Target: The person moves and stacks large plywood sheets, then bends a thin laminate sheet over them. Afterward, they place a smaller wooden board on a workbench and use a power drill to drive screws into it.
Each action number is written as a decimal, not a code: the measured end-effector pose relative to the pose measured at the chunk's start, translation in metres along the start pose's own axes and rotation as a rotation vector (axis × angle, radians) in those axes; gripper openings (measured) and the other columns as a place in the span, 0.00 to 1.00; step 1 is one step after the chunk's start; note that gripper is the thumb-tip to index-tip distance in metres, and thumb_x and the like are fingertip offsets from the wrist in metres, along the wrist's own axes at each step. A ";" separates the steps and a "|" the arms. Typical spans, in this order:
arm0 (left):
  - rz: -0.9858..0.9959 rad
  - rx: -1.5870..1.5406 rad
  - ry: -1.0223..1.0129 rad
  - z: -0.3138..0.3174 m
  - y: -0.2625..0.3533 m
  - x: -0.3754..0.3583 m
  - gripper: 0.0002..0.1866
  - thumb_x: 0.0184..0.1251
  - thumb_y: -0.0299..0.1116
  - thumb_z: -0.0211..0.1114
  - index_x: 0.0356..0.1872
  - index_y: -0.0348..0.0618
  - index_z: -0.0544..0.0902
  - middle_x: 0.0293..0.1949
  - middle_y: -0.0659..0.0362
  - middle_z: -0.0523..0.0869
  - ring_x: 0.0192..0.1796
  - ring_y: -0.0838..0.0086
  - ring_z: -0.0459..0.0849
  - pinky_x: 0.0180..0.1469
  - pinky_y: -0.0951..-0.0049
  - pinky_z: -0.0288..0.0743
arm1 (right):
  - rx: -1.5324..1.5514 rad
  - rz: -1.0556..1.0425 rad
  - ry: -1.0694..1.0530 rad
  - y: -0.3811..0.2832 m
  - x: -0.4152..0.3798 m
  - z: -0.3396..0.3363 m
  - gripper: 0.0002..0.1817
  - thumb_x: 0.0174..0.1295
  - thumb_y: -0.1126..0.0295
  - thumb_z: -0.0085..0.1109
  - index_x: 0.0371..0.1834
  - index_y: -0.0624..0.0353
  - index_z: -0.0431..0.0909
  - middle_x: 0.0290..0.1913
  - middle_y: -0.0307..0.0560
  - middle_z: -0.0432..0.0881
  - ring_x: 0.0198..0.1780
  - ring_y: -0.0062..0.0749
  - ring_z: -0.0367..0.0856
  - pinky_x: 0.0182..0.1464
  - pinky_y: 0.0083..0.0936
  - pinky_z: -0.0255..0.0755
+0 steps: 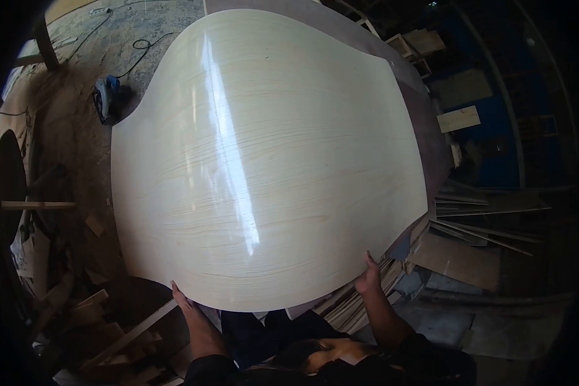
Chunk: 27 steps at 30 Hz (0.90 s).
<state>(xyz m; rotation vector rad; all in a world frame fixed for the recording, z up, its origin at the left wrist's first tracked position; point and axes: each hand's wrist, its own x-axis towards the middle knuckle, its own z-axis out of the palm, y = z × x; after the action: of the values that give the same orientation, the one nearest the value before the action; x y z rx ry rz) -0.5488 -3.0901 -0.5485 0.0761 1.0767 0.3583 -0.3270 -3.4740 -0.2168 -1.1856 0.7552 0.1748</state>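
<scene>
A large, pale wood-grain sheet [289, 148] bows upward in front of me, with a bright streak of light reflected along its glossy face. My left hand [181, 297] grips the near edge toward the left, thumb on top and the other fingers hidden beneath. Farther right, my right hand [368, 278] holds the same edge, its thumb pointing up along the sheet and its fingers out of sight underneath. Under the far and right edges of the sheet shows a dull purplish-brown board [424, 122].
A blue circular saw [109, 96] sits on the dusty floor at left, its black cord [145, 48] trailing beyond. Stacked thin boards [489, 215] lie at right. Wood scraps [103, 321] clutter the lower left, and a small pale board [459, 119] rests at far right.
</scene>
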 end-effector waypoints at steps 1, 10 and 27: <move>0.021 0.006 -0.002 -0.006 0.010 -0.001 0.26 0.72 0.46 0.37 0.58 0.35 0.66 0.53 0.48 0.75 0.51 0.55 0.77 0.53 0.59 0.73 | -0.002 -0.037 0.029 0.000 0.003 -0.001 0.28 0.58 0.63 0.56 0.61 0.60 0.62 0.58 0.46 0.68 0.59 0.41 0.65 0.63 0.41 0.56; 0.387 -0.010 0.037 -0.041 0.087 -0.048 0.25 0.71 0.46 0.41 0.56 0.34 0.67 0.53 0.50 0.76 0.50 0.58 0.78 0.51 0.62 0.75 | 0.054 -0.023 0.023 -0.020 0.018 -0.012 0.26 0.58 0.65 0.56 0.60 0.60 0.65 0.58 0.45 0.69 0.60 0.40 0.64 0.64 0.40 0.55; 0.399 -0.108 0.020 0.045 0.016 -0.225 0.25 0.72 0.43 0.40 0.61 0.35 0.62 0.60 0.46 0.68 0.60 0.53 0.68 0.62 0.52 0.63 | 0.188 -0.231 0.065 -0.131 0.067 -0.059 0.24 0.54 0.74 0.57 0.57 0.60 0.66 0.52 0.45 0.72 0.55 0.39 0.69 0.58 0.39 0.62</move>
<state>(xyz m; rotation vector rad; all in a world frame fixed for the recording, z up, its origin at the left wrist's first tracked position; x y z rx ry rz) -0.6087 -3.1426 -0.3330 0.1923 1.0575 0.7769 -0.2369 -3.5949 -0.1667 -1.0935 0.6693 -0.1248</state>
